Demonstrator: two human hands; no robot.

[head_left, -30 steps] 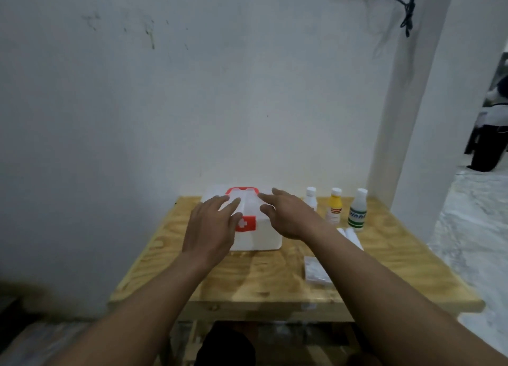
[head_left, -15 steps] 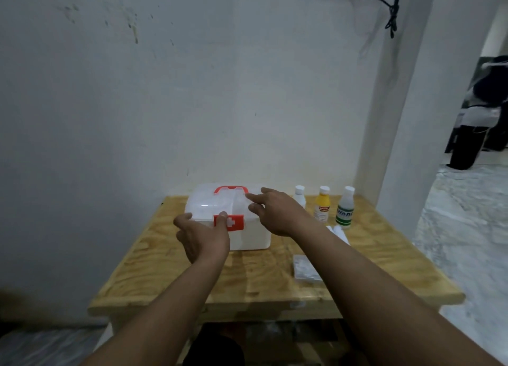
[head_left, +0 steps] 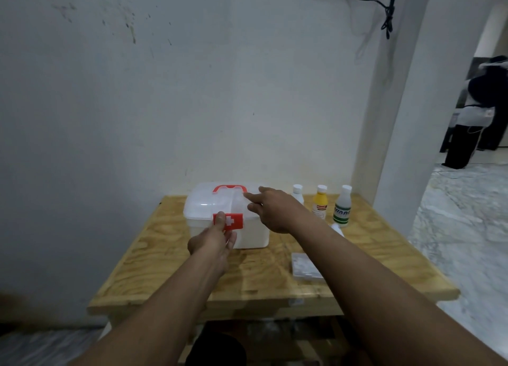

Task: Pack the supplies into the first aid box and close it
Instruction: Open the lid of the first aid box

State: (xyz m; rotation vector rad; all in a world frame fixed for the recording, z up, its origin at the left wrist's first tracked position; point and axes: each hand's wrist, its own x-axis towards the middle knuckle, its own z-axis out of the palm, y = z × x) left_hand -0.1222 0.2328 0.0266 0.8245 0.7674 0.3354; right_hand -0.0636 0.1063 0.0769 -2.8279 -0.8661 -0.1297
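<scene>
Left hand has moved to pinch the red latch; right hand, fingers apart, stays on the lid.

first aid box on table, three bottles right, packet nearer

A plywood table is filling the lower middle of the frame, its back edge sitting against the wall. A white box with a red latch and red handle is standing at centre, toward the back. Right of it, three bottles are lining up near the back edge: a white one, a yellow one and a clear one with a green label. A flat clear packet is lying lower right of the box, nearer the front edge.
</scene>
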